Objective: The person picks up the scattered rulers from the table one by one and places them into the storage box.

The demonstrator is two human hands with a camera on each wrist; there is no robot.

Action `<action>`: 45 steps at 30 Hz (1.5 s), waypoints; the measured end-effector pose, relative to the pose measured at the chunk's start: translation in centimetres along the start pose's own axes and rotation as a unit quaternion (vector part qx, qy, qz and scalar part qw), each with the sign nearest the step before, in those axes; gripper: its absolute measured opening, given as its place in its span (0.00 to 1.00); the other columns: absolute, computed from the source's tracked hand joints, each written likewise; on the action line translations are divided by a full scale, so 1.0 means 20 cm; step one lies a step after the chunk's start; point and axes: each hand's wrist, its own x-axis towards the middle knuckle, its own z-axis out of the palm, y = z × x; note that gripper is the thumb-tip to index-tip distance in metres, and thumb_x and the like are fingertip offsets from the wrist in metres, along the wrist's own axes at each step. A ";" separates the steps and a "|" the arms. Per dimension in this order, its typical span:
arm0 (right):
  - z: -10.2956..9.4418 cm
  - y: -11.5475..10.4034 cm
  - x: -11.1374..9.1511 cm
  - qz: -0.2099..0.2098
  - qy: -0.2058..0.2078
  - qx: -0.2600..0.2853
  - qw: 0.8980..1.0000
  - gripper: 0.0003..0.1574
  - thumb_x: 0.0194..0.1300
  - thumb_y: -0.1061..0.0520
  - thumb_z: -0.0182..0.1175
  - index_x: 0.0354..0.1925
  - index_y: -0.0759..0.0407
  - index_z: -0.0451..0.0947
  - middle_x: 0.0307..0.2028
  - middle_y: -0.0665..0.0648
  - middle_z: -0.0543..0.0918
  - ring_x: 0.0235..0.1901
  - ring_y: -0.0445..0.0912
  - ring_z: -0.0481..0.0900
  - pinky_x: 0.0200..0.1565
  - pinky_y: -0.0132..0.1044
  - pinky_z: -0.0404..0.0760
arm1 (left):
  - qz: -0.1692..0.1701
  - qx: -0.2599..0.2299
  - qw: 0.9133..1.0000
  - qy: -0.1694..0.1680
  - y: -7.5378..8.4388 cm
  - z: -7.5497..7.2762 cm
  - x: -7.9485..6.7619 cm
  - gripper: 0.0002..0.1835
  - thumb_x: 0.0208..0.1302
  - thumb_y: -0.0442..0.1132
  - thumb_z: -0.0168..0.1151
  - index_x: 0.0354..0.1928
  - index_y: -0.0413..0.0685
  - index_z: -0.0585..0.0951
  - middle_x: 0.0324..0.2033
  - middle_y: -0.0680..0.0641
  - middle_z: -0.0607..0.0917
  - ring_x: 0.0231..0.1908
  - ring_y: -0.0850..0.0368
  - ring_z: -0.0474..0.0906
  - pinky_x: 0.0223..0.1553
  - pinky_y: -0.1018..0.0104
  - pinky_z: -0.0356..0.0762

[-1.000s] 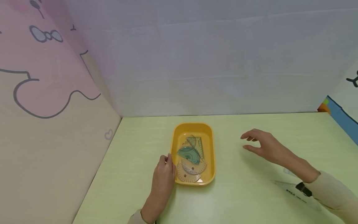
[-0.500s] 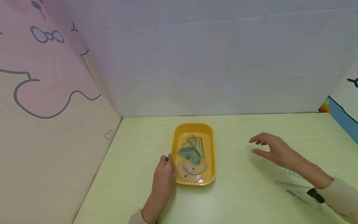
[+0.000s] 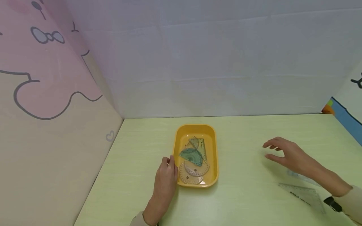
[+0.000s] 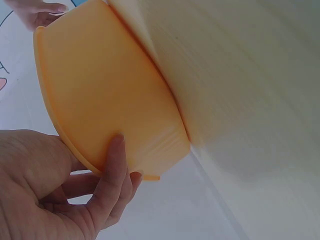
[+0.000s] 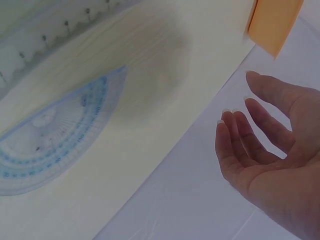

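Observation:
My left hand [image 3: 165,179] grips the near left side of a yellow plastic tray [image 3: 195,128]; in the left wrist view the thumb presses the tray's outer wall [image 4: 110,90], with other fingers at the rim. Inside lie a green protractor [image 3: 190,156], two clear protractors, a clear set square [image 3: 202,149] and another clear piece under it. My right hand [image 3: 291,157] hovers over the table at right, fingers loosely bent, holding nothing. Beneath its forearm lies a clear protractor [image 5: 60,135] with blue markings, and nearer me a clear set square [image 3: 306,194].
The pale green table [image 3: 237,201] meets a white sheet [image 3: 212,78] standing at the back. A pink and cream patterned panel [image 3: 56,94] rises on the left. Another patterned panel [image 3: 349,116] borders the right side.
My right hand has moved right and slightly toward me, away from the tray, uncovering more of the set square and protractor on the table. My left hand and the tray stay put.

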 end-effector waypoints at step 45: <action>-0.10 0.18 -0.34 0.146 -0.086 -0.040 0.985 0.27 0.51 0.61 0.79 0.49 0.61 0.82 0.44 0.59 0.83 0.38 0.54 0.82 0.35 0.36 0.83 | -0.001 0.002 1.000 0.004 0.00 0.01 0.00 0.20 0.59 0.23 0.71 0.53 0.26 0.81 0.36 0.39 0.78 0.30 0.51 0.81 0.31 0.64 0.85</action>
